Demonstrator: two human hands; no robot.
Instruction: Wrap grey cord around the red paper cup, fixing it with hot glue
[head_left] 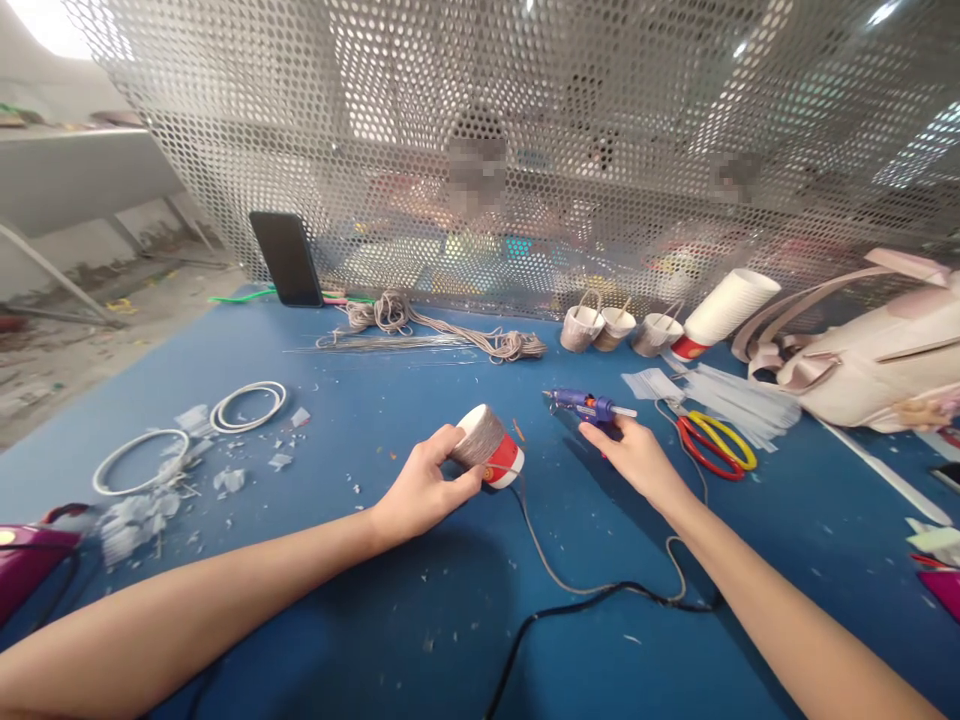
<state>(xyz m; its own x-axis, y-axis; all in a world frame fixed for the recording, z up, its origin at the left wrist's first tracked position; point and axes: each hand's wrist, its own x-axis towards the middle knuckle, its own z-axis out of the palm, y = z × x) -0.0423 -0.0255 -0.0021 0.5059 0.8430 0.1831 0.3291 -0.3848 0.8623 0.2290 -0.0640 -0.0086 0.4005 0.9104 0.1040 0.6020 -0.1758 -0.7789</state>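
Observation:
My left hand [431,485] grips a paper cup [486,440] that tilts to one side over the table. Grey cord is wound around the cup's upper part, and its red and white base shows bare. From the cup a loose strand of the cord [541,555] trails across the blue table. My right hand [630,455] is closed on a blue hot glue gun [589,404], whose nozzle points left and whose glue stick sticks out at the back. A gap separates the glue gun from the cup. Part of the glue gun's grip is hidden behind my fingers.
Small cord-wrapped cups [582,328] and a stack of paper cups [726,310] stand at the back right. Scissors [716,446] lie beside glue sticks [739,400]. Cord bundles [517,346] and a phone [286,258] sit along the perforated metal panel [420,130]. White rings [247,408] lie left.

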